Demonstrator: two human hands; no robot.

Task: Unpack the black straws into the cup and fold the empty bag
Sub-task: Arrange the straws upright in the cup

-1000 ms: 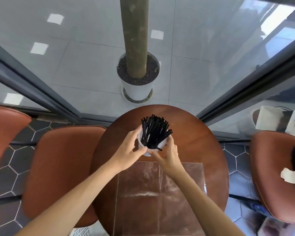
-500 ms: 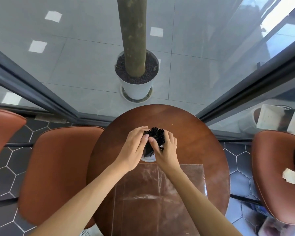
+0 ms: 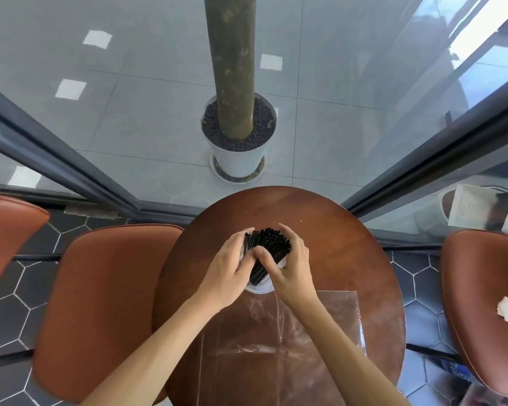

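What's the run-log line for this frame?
hands: left + right cupping black straws | straws: in cup | bag: flat, unfolded

No writing, label, brand, number or sign can be read anywhere on the things in this view from the head camera.

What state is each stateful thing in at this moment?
black straws: standing bunched in the cup
cup: upright on the table
bag: empty, flat, unfolded
left hand: cupped around the straws
right hand: cupped around the straws
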